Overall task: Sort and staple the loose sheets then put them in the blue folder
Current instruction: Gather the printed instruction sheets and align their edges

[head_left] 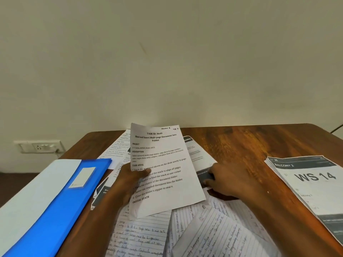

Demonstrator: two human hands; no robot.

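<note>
The person's left hand [130,179] pinches a printed task sheet [161,169] by its left edge, thumb on the text, lifting it clear of the loose sheets [185,229] apparently to read which page it is. To the right of that sheet, the right hand [225,180] lies with fingers extended on a dark-printed page [202,164], probably steadying it or about to draw it out. The blue folder [61,203] lies shut left of the held sheet, out of the way until stapling is done, and a stack headed WS 14 [315,184] sits far right.

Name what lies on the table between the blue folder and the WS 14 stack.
In the head view, loose sheets lie between blue folder and WS 14 stack, with both hands over them.
</note>
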